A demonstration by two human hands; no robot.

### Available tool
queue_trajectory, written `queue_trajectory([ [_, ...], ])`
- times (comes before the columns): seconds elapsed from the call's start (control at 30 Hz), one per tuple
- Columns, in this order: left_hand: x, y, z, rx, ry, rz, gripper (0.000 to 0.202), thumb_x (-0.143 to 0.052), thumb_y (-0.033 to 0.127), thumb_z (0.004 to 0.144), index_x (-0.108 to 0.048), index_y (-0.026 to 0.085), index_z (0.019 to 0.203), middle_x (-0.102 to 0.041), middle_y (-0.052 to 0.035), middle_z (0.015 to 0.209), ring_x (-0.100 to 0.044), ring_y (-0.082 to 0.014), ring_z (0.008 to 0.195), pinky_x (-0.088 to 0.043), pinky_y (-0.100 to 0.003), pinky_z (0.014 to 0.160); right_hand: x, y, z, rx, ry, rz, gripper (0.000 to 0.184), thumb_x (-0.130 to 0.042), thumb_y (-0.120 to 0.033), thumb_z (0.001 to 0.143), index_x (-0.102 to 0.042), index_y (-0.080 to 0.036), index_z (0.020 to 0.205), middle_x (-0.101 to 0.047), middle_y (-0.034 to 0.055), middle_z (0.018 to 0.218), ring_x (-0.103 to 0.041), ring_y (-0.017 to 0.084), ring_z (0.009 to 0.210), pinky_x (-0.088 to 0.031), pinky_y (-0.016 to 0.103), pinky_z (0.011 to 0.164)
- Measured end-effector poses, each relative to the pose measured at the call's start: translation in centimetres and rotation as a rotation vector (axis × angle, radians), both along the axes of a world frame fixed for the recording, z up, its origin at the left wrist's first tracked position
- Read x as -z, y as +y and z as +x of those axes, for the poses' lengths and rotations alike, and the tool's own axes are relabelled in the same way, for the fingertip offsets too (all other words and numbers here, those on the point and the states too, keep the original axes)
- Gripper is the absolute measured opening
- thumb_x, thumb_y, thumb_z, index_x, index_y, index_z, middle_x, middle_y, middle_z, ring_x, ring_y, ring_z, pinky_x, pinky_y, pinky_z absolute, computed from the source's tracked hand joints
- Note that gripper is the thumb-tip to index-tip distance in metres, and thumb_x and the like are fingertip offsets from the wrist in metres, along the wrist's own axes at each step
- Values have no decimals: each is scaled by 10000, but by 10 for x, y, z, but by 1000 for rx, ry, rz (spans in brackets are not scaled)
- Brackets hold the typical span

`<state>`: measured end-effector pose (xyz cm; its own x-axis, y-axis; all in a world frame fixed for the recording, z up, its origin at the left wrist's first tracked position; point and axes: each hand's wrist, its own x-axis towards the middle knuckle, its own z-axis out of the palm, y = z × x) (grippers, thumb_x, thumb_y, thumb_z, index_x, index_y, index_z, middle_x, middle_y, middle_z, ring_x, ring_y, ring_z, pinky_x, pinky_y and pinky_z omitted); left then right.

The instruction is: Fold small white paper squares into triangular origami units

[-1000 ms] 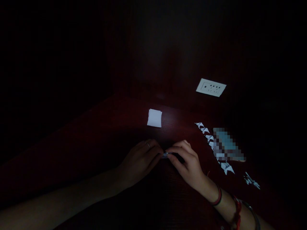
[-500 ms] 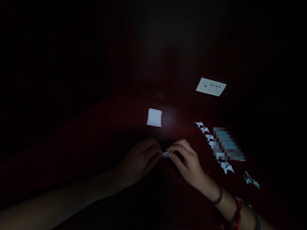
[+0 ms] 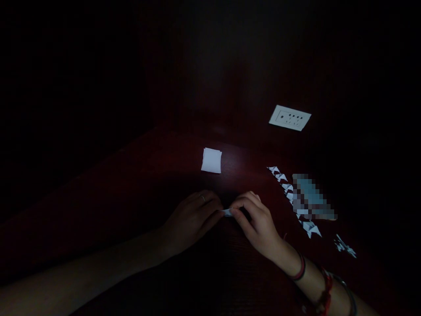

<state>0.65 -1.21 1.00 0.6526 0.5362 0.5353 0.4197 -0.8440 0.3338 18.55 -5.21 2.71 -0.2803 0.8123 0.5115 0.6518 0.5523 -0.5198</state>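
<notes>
Between my hands is a small piece of white folded paper, low over the dark red table. My left hand pinches its left end, with a ring on one finger. At the other end, the thumb and fingers of my right hand close on the paper. Most of the paper is hidden by my fingertips, so its exact shape cannot be made out. Beyond my hands lies a stack of white square paper sheets.
Several small folded white paper pieces form a slanting row on the right. Beside them lies a blurred-out flat object. Thin white paper scraps sit nearer the right. A white wall socket is behind.
The fingers of my right hand have shifted slightly on the folded paper. My left hand stays almost where it was, and the other things lie unmoved.
</notes>
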Motion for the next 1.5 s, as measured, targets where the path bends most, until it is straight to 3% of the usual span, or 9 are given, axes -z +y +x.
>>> queue_trajectory([
  [0.13, 2, 2, -1, 5, -44, -34, 117, -401, 154, 867, -516, 159, 888, -506, -31, 889, -472, -146, 829, -413, -304, 764, 1, 2, 3, -8, -33, 11, 93, -519, -195, 809, -560, -183, 891, -532, 26, 852, -474, 149, 827, -360, 310, 760],
  [0.27, 2, 2, 0, 17, -47, -38, 113, -412, 151, 862, -518, 166, 899, -496, -27, 904, -470, -141, 850, -413, -295, 771, 3, 3, 5, -2, -90, 37, 76, -505, -192, 813, -572, -181, 845, -512, 29, 847, -463, 154, 825, -355, 312, 753],
  [0.43, 2, 2, 1, -22, -84, -12, 115, -488, 189, 834, -533, 191, 939, -433, -39, 1060, -435, -164, 982, -400, -313, 829, 3, 1, 2, 9, -140, 47, 80, -467, -168, 816, -538, -165, 852, -499, 44, 857, -446, 167, 821, -352, 328, 740],
  [0.67, 2, 2, 1, -25, -133, -46, 79, -487, 150, 814, -534, 187, 865, -404, -39, 1118, -404, -182, 1054, -385, -340, 876, 4, 1, 1, 12, -132, 30, 86, -487, -208, 823, -556, -184, 868, -503, 30, 854, -448, 160, 829, -345, 318, 747],
  [1.13, -3, 3, 0, -9, -115, -165, 100, -524, 258, 812, -563, 211, 892, -406, -31, 1133, -416, -185, 1057, -390, -339, 886, 7, 3, 0, 39, -91, -26, 86, -462, -180, 823, -540, -160, 794, -501, 36, 822, -447, 159, 788, -359, 320, 714],
  [1.5, 1, 5, 0, -61, -176, -226, 54, -516, 186, 796, -568, 195, 790, -446, -23, 1038, -458, -179, 987, -428, -346, 813, 6, 4, 0, 17, -12, -80, 86, -510, -181, 785, -563, -173, 717, -506, 21, 771, -476, 147, 751, -393, 301, 684],
])
